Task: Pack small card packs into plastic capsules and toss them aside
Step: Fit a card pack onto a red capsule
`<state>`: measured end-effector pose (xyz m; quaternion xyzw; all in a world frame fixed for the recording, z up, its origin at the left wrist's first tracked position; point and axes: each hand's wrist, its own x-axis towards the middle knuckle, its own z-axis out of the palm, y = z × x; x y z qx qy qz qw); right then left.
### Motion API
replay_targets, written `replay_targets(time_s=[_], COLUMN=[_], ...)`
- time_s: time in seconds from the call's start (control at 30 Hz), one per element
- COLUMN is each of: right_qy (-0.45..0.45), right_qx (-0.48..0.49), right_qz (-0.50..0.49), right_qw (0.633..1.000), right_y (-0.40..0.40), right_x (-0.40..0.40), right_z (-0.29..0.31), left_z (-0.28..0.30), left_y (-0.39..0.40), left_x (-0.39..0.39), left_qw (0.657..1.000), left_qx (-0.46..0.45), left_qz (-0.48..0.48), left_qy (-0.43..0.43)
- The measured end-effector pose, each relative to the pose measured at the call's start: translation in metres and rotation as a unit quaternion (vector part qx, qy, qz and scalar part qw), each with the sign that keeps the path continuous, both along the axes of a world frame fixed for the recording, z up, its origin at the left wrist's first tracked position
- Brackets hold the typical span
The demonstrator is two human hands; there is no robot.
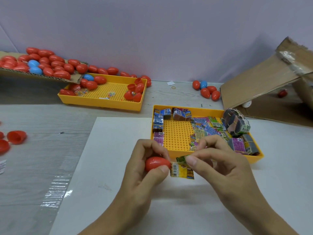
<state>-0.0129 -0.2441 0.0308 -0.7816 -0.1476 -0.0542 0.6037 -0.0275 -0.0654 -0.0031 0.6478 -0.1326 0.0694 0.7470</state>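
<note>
My left hand [145, 167] grips a red plastic capsule half [156, 163] low over the white board, its open end facing right. My right hand [215, 163] pinches a small green card pack [181, 158] right at the capsule's mouth. A yellow card pack [182, 172] sits just below them; whether it is held or lies on the board I cannot tell. Just behind my hands, a yellow tray [176, 134] holds several loose and bundled card packs [205, 129].
A second yellow tray [108, 92] with red capsules stands at the back left, beside a cardboard flap piled with red and blue capsules [44, 63]. Red capsule halves [16, 136] lie at the left edge. A cardboard box [264, 85] is at the right; more capsules [207, 90] lie near it.
</note>
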Motion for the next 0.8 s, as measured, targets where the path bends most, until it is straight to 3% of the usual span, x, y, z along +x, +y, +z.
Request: replay_targets(time_s=[0.2, 0.43, 0.6, 0.8], right_qy=[0.034, 0.09, 0.058, 0.098], right_qx=[0.036, 0.084, 0.028, 0.063], right_qz=[0.035, 0.05, -0.006, 0.007], right_qw=[0.998, 0.991, 0.998, 0.993], right_y=[0.0053, 0.0059, 0.0017, -0.0028], right_x=[-0.0004, -0.0008, 0.0007, 0.0032], right_z=[-0.0051, -0.0059, -0.0009, 0.0018], left_z=[-0.0005, 0.0016, -0.0014, -0.0022], left_y=[-0.0039, -0.0052, -0.0047, -0.0079], left_x=[-0.0011, 0.0004, 0.0033, 0.0012], left_qw=[0.999, 1.0, 0.993, 0.996], left_qx=[0.026, 0.019, 0.041, 0.002], left_qz=[-0.023, 0.017, 0.102, 0.08], left_qy=[-0.012, -0.015, -0.043, -0.026])
